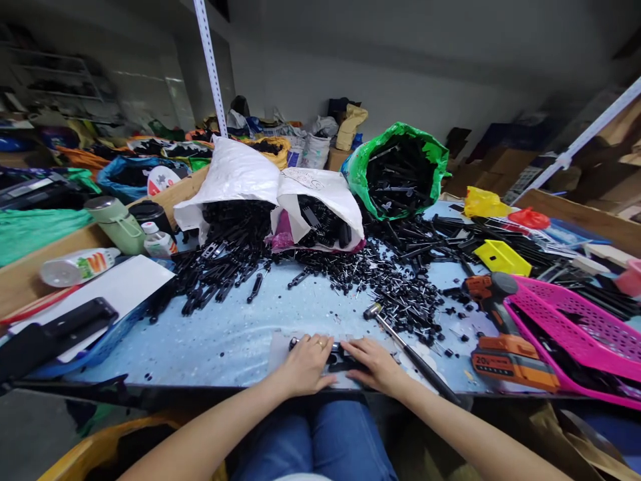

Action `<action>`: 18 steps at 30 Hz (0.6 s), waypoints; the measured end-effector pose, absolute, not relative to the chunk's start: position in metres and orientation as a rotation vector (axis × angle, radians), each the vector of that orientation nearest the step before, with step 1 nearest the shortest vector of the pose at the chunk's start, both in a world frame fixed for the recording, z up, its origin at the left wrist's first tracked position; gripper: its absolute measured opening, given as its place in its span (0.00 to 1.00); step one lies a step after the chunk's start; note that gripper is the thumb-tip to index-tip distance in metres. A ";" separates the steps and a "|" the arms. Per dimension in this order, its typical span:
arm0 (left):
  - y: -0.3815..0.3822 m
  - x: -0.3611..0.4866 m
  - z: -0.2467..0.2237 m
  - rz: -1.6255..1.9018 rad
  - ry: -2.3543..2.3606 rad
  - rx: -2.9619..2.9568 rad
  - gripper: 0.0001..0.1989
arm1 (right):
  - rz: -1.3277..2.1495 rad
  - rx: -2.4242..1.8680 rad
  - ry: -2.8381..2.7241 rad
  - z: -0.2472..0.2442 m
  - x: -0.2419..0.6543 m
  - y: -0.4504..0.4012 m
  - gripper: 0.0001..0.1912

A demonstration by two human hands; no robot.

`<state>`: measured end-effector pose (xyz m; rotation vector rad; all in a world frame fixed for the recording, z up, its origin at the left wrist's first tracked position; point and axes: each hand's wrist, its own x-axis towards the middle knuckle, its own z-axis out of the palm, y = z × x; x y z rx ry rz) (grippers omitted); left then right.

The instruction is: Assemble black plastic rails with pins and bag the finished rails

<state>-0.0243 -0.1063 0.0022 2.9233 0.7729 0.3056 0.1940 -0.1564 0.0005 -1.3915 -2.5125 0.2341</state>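
Note:
Near the table's front edge, my left hand [309, 364] is closed over a dark, partly shiny part, with its fingertips on top and the thumb on the near side. My right hand [376, 364] grips the right side of the same black part [344, 365]. Most of it is hidden under my fingers, so its exact kind does not show. A clear sheet or plate lies beneath it on the blue tabletop [200, 347]. Just right of my right hand rests a hammer [418, 361] with a black handle. Beyond it spreads a pile of small black pieces with metal pins [400, 294].
White sacks [245, 167] [320, 194] and a green bag [395, 174] spill black parts at the back. An orange cordless drill [501, 327] and a pink basket [561, 300] are on the right. Bottles [80, 267], a green flask [117, 224] and a white board [115, 294] occupy the left.

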 end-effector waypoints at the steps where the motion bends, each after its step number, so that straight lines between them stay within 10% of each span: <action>1: -0.106 -0.023 0.001 0.269 0.732 2.941 0.35 | 0.178 -1.417 -2.557 -0.002 0.197 -0.157 0.27; 9: -0.087 -0.028 0.015 0.214 0.878 2.960 0.26 | -0.168 -1.487 -2.579 0.008 0.200 -0.147 0.32; 18: -0.158 -0.051 0.068 1.022 0.415 2.218 0.36 | 0.623 -0.516 -2.176 0.057 0.136 -0.182 0.31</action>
